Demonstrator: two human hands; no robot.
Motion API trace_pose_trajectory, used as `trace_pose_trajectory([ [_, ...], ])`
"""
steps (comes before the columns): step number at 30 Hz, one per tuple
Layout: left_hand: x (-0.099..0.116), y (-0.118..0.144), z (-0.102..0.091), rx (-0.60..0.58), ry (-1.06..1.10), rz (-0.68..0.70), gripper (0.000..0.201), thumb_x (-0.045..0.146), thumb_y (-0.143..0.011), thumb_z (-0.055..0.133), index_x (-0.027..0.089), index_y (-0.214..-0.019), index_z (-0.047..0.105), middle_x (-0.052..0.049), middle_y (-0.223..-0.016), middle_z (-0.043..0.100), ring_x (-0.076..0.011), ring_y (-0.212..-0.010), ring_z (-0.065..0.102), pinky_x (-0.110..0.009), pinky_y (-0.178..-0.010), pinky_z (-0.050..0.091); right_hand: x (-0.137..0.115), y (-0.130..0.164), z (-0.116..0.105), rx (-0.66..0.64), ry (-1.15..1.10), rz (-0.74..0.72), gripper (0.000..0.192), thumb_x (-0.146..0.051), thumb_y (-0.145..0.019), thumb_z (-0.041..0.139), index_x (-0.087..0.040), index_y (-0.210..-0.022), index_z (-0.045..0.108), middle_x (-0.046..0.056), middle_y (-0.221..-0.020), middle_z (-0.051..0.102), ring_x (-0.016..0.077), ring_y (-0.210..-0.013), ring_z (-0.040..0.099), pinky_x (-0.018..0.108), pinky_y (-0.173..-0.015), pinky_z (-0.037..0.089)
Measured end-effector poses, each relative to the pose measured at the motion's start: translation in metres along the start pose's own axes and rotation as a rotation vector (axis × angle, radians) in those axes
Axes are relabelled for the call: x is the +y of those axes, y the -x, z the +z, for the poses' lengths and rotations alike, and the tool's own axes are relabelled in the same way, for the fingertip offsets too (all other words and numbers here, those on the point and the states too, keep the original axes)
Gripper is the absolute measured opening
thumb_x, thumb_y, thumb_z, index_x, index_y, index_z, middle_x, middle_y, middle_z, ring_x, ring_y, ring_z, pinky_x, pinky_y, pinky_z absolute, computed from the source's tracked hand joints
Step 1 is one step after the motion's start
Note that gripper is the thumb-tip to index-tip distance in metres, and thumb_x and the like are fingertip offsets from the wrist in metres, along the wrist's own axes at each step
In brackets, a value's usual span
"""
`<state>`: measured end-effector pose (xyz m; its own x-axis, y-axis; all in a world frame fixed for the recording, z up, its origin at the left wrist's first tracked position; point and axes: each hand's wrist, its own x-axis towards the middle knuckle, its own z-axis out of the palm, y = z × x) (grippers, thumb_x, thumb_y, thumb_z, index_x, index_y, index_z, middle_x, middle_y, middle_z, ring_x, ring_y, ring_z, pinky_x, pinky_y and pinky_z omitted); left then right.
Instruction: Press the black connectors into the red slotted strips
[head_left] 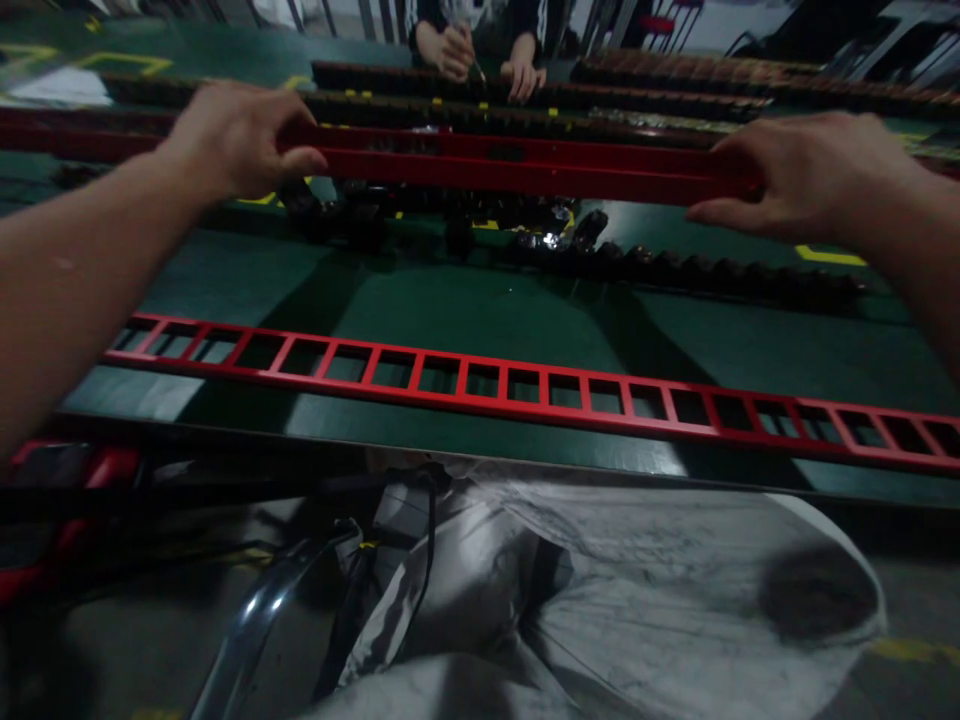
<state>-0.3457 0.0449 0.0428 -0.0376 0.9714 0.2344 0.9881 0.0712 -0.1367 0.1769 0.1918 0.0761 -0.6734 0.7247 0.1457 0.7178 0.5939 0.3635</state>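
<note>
Both my arms reach forward over the table. My left hand (244, 140) is closed around a long red bar (510, 165), with the thumb on its near side. Farther right, my right hand (802, 170) grips the same bar, its fingers over the far side. The bar runs nearly level across the view, above dark parts on the table. Closer to me lies a red ladder-like frame (525, 385) with a row of square openings. Black, lumpy, partly shiny pieces (555, 240) lie behind that frame, under and in front of the bar.
The green table (465, 300) has its near edge just before my lap. Long dark toothed strips (675, 90) lie at the back. Across the table, a co-worker's hands (484, 60) hold a thin tool. Yellow tape marks (829, 255) show on the tabletop. A chrome tube (251, 620) stands at lower left.
</note>
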Motion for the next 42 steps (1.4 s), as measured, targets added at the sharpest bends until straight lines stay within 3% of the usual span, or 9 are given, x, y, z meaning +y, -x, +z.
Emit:
trace_pose_trajectory([
  [2, 0.009, 0.002, 0.007, -0.01, 0.006, -0.029, 0.094, 0.079, -0.085, 0.02, 0.005, -0.135, 0.048, -0.017, -0.133, 0.055, -0.0351, -0.127, 0.048, -0.044, -0.1, 0.034, 0.004, 0.001, -0.003, 0.008, 0.023, 0.002, 0.079, -0.073, -0.084, 0.045, -0.012, -0.133, 0.051, 0.022, -0.119, 0.063, 0.0359, -0.104, 0.059, 0.043, -0.074, 0.038],
  [5, 0.015, 0.003, 0.017, -0.051, 0.023, -0.032, 0.093, 0.078, -0.087, 0.018, 0.002, -0.135, 0.044, -0.02, -0.136, 0.05, -0.038, -0.131, 0.042, -0.045, -0.104, 0.029, 0.005, 0.004, -0.003, 0.015, 0.025, -0.011, 0.08, -0.073, -0.086, 0.042, -0.009, -0.133, 0.051, 0.021, -0.118, 0.063, 0.0335, -0.103, 0.059, 0.041, -0.074, 0.037],
  [12, 0.01, 0.006, 0.015, 0.035, 0.002, -0.005, 0.102, 0.088, -0.078, 0.015, 0.01, -0.128, 0.054, -0.015, -0.129, 0.059, -0.0316, -0.124, 0.051, -0.037, -0.094, 0.033, 0.005, 0.007, 0.008, -0.013, -0.065, -0.027, 0.074, -0.072, -0.08, 0.051, -0.012, -0.122, 0.056, 0.017, -0.103, 0.067, 0.0278, -0.084, 0.058, 0.038, -0.067, 0.038],
  [16, 0.014, 0.011, 0.009, 0.034, 0.007, -0.012, 0.115, 0.094, -0.07, 0.008, 0.006, -0.127, 0.055, -0.017, -0.127, 0.062, -0.0283, -0.125, 0.051, -0.037, -0.088, 0.031, 0.007, 0.01, 0.006, -0.012, -0.093, -0.032, 0.071, -0.071, -0.08, 0.052, -0.014, -0.124, 0.055, 0.016, -0.1, 0.067, 0.0267, -0.081, 0.057, 0.038, -0.067, 0.038],
  [20, 0.011, 0.005, 0.0, 0.047, -0.024, -0.022, 0.1, 0.087, -0.079, 0.015, 0.008, -0.128, 0.054, -0.016, -0.127, 0.06, -0.0334, -0.123, 0.052, -0.039, -0.094, 0.032, 0.01, 0.01, -0.004, 0.023, -0.058, -0.034, 0.077, -0.073, -0.083, 0.045, -0.01, -0.126, 0.055, 0.017, -0.101, 0.066, 0.028, -0.085, 0.058, 0.04, -0.071, 0.037],
  [25, -0.001, -0.03, -0.008, 0.037, -0.025, -0.032, 0.082, 0.074, -0.087, 0.026, 0.009, -0.13, 0.051, -0.014, -0.13, 0.057, -0.0323, -0.123, 0.048, -0.041, -0.1, 0.031, 0.015, 0.002, -0.016, 0.013, 0.0, 0.018, 0.077, -0.076, -0.081, 0.041, -0.011, -0.117, 0.059, 0.016, -0.092, 0.065, 0.0273, -0.079, 0.058, 0.039, -0.067, 0.038],
  [31, 0.005, -0.051, 0.026, 0.016, -0.083, 0.057, 0.068, 0.068, -0.088, 0.03, 0.014, -0.119, 0.059, -0.011, -0.115, 0.066, -0.026, -0.103, 0.058, -0.037, -0.083, 0.038, 0.009, -0.002, -0.005, -0.037, -0.063, 0.017, 0.064, -0.077, -0.078, 0.044, -0.027, -0.115, 0.059, 0.013, -0.088, 0.067, 0.0276, -0.075, 0.054, 0.042, -0.065, 0.039],
  [34, 0.003, -0.052, 0.042, 0.026, -0.044, 0.072, 0.065, 0.068, -0.088, 0.035, 0.014, -0.113, 0.062, -0.01, -0.11, 0.067, -0.0243, -0.101, 0.058, -0.035, -0.084, 0.037, 0.005, -0.002, 0.007, -0.067, -0.075, -0.007, 0.065, -0.075, -0.08, 0.044, -0.021, -0.114, 0.06, 0.014, -0.086, 0.066, 0.0267, -0.072, 0.054, 0.04, -0.063, 0.04],
  [42, -0.006, -0.045, 0.046, 0.099, 0.046, 0.067, 0.065, 0.067, -0.088, 0.044, 0.01, -0.113, 0.062, -0.009, -0.113, 0.065, -0.0245, -0.109, 0.055, -0.035, -0.093, 0.034, 0.001, -0.003, 0.012, -0.066, -0.174, -0.025, 0.06, -0.067, -0.081, 0.053, -0.016, -0.111, 0.059, 0.012, -0.087, 0.065, 0.0221, -0.069, 0.055, 0.033, -0.061, 0.037],
])
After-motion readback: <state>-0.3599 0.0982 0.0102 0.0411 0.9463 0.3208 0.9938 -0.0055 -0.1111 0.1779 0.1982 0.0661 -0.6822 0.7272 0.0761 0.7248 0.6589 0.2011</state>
